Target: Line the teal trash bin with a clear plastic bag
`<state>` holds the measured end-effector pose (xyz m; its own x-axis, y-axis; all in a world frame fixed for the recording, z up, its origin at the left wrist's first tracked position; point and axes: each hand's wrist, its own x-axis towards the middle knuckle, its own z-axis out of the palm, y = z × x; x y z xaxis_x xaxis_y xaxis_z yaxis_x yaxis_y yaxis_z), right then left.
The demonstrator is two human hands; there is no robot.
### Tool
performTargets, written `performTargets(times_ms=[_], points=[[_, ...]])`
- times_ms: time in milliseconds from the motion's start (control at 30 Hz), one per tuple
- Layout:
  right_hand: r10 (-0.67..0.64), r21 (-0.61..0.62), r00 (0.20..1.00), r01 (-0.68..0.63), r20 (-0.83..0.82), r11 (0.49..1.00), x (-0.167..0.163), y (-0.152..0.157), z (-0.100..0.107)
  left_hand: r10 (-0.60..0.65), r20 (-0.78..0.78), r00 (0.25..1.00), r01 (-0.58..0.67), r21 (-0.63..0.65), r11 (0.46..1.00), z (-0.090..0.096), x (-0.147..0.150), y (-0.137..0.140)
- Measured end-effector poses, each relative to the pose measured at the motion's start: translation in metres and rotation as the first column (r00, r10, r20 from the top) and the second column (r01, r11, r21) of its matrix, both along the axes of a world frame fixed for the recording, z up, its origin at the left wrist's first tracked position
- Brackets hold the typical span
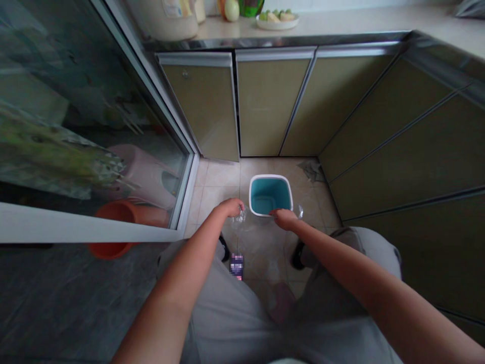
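Observation:
A small bin (270, 177) with a white rim and teal inside stands upright on the floor between my feet and the cabinets; nothing shows inside it. My left hand (229, 207) is closed in a pinch on a crumpled clear plastic bag (239, 218), just left of the bin. At the bin's near right rim, my right hand (285, 219) has its fingers closed, with clear plastic also showing beside its wrist. Faint see-through film appears to span between both hands. Whether my right fingers also grip the rim is hard to tell.
Cabinet doors (273, 106) border the floor ahead and to the right. A glass sliding door (94, 126) is on the left, with an orange basin (113, 250) by its frame. A grey cloth (312, 171) lies in the corner. The counter holds a plate of fruit (278, 24).

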<state>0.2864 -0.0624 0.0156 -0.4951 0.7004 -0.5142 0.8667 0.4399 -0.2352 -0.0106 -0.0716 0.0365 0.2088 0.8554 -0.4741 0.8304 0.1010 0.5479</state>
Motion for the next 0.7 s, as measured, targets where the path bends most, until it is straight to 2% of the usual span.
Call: performTargets(times_ms=[233, 367, 567, 700], points=[[0.058, 0.057, 0.998, -0.058, 0.001, 0.997, 0.003, 0.000, 0.011, 0.008, 0.038, 0.999, -0.010, 0.043, 0.999, 0.006, -0.012, -0.006], [0.067, 0.075, 0.998, -0.067, -0.001, 0.995, 0.001, 0.005, 0.031, 0.032, 0.012, 0.999, -0.032, 0.025, 0.999, 0.007, -0.012, -0.007], [0.025, 0.146, 0.999, -0.020, -0.034, 0.989, 0.002, 0.019, 0.067, -0.070, -0.073, 0.995, 0.069, -0.019, 0.997, 0.015, -0.005, -0.007], [0.017, 0.186, 0.999, -0.009, -0.041, 0.982, 0.002, 0.029, 0.085, -0.082, -0.103, 0.991, 0.080, -0.024, 0.996, 0.021, -0.008, -0.008]])
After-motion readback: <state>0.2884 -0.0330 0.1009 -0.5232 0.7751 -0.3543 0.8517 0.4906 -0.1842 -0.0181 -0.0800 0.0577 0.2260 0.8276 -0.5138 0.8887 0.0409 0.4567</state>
